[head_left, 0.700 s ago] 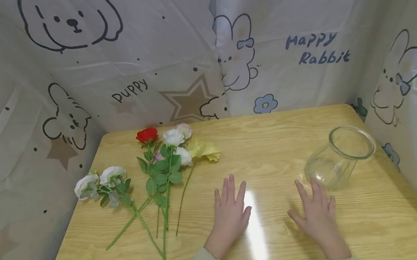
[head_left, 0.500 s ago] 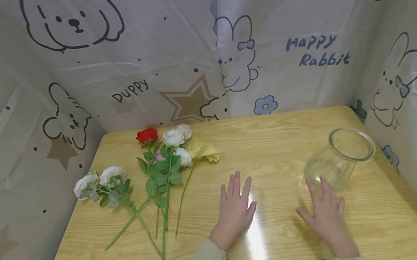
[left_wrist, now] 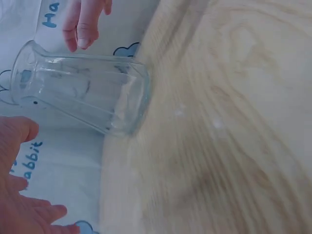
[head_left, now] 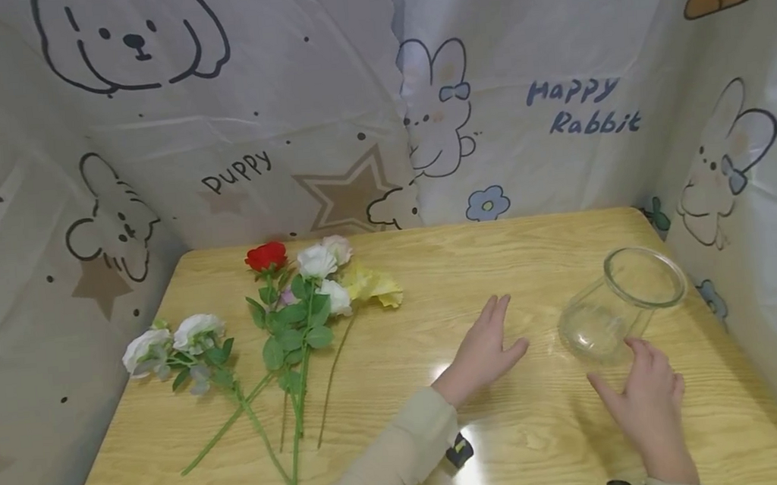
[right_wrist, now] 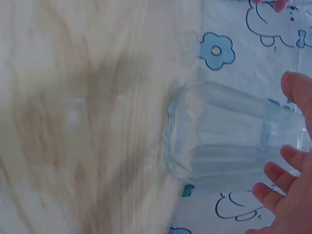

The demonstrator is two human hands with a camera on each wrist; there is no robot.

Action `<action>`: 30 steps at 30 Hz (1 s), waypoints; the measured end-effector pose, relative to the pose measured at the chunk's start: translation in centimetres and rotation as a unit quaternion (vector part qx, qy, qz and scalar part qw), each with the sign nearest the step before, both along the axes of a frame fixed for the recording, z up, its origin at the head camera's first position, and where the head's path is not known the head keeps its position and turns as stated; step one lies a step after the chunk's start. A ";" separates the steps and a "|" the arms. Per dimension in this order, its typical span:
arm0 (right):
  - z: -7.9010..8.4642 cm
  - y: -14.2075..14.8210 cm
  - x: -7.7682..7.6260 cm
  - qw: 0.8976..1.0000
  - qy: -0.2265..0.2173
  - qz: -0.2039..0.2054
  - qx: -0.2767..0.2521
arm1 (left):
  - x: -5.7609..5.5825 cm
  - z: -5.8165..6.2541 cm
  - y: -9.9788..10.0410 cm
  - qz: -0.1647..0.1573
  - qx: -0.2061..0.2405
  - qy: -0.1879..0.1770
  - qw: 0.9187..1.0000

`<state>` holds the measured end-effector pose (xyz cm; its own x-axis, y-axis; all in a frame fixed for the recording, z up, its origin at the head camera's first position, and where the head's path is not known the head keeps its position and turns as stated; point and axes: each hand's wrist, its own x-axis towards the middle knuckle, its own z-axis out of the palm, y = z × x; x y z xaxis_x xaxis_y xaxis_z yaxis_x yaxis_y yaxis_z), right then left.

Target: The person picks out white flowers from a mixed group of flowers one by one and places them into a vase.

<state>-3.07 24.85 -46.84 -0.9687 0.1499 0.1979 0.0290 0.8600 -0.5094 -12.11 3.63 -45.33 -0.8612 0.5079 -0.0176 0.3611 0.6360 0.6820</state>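
A clear glass vase [head_left: 600,317] stands at the right of the wooden table. My right hand [head_left: 647,401] is at its near side, thumb and fingers spread apart, fingertips right by the lower glass. To the vase's left my left hand [head_left: 482,349] reaches out with straight fingers and thumb apart, holding nothing. In the left wrist view the vase [left_wrist: 92,92] lies between both hands. The right wrist view has the vase [right_wrist: 229,136] overlapped by the spread fingers of my right hand [right_wrist: 292,190].
Several artificial flowers lie on the table's left: a red rose [head_left: 266,257], a white rose [head_left: 317,261], a yellow flower [head_left: 374,285] and a white-flowered stem [head_left: 197,334]. A printed cloth [head_left: 323,110] encloses the table [head_left: 486,265] at the back and sides.
My left hand has moved right and forward, towards the vase. My right hand has shifted right and back along the vase's near side. The head view has shifted slightly.
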 end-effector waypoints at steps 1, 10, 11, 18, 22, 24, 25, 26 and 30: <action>0.1 0.4 -0.2 1.000 0.003 -0.013 -0.006 | -0.4 0.1 0.6 -0.008 0.013 -0.008 1.000; 1.2 4.9 -3.0 0.980 -0.019 0.040 -0.196 | -3.1 0.1 5.6 -0.050 0.098 -0.064 0.992; 1.5 5.3 -3.3 0.975 -0.020 0.055 -0.213 | -3.2 0.1 6.1 -0.052 0.096 -0.066 0.992; 3.6 7.1 -5.6 0.966 -0.040 0.093 -0.237 | -3.7 0.8 8.9 -0.057 0.098 -0.075 0.991; 3.9 7.5 -6.3 0.969 -0.058 0.108 -0.214 | -3.7 1.2 10.0 -0.065 0.101 -0.076 0.990; 4.0 7.6 -6.4 0.970 -0.061 0.112 -0.208 | -3.7 1.4 10.5 -0.070 0.102 -0.074 0.990; 4.1 7.6 -6.5 0.970 -0.061 0.113 -0.208 | -3.7 1.5 10.8 -0.070 0.104 -0.070 0.990; 4.2 7.6 -6.5 0.970 -0.062 0.114 -0.206 | -3.6 1.6 11.0 -0.072 0.106 -0.066 0.990; 4.4 7.8 -6.6 0.972 -0.064 0.115 -0.195 | -3.6 1.8 11.8 -0.083 0.132 -0.043 0.987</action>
<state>-9.71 32.63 -42.41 -0.9984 -0.0341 0.0459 -0.0572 0.5936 -0.8027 -15.69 15.46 -43.57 -0.7674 0.6378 0.0655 0.3792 0.3691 0.8486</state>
